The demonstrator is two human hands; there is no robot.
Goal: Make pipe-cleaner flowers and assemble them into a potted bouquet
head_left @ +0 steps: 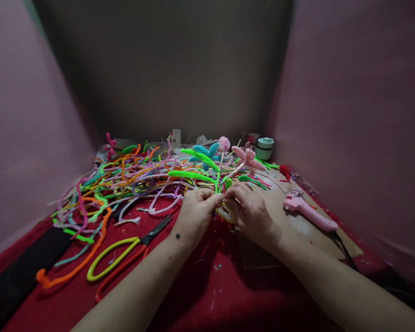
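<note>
Upright between my hands stands a bunch of pipe-cleaner flowers: a blue flower [207, 156], a pink flower [249, 159], a round pale-pink bloom [224, 144] and bright green leaves [192, 175]. My left hand [197, 212] is closed, with thumb and fingers pinching the lower stems. Close against it, my right hand [251, 212] is closed in a pinch at the base of the same stems. Its fingers hide what lies between their tips. Just below the fingertips hangs a pale yellow ring [226, 213], partly covered by the right hand.
Yellow-and-red-handled scissors [121, 256] lie left of my left arm. Behind them spreads a tangled heap of coloured pipe cleaners [124, 177]. A pink glue gun [309, 212] with a cord rests on a board [297, 249] at right. A mint-green lidded container [264, 148] stands behind.
</note>
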